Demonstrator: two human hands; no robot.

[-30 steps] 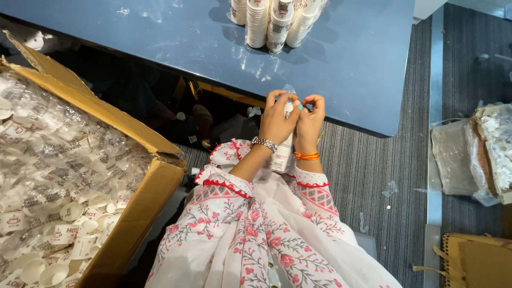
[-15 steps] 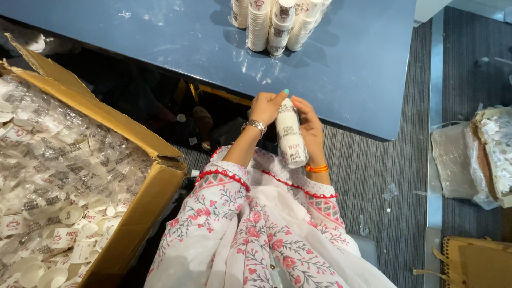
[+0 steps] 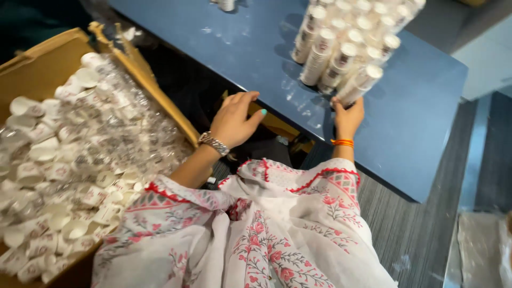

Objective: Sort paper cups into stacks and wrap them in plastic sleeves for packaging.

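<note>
R hand (image 3: pixel 348 118): fingers wrapped round the near end of a wrapped stack of paper cups (image 3: pixel 358 85), which lies tilted on the blue table (image 3: pixel 421 122). Palm is under/behind the stack base, thumb side hidden, so how tight the hold is I can't tell.
L hand (image 3: pixel 234 120): spread, fingers loose, holding nothing; hovers over the near table edge, well left of the grip.
Cup stack: right at the R fingertips, end of a bundle of like stacks (image 3: pixel 346 37) leaning together just beyond the grip.
Cardboard box (image 3: pixel 37 69): far left of the grip, heaped w/ clear-wrapped cup sleeves (image 3: pixel 80 160).
Risk 1: held stack sits near the table edge; if the hold slackens it could roll off toward the lap.
Risk 2: bundle leans on itself; a nudge from the R hand may fan the neighbours out or tip them.
Risk 3: clear wrap looks slick, so fingers may slide along it rather than hold.
Risk 4: loose white sleeve (image 3: pixel 330 186) trails below the R wrist and could snag a stack end.
Risk 5: L hand idle, so nothing steadies the bundle's far side.
</note>
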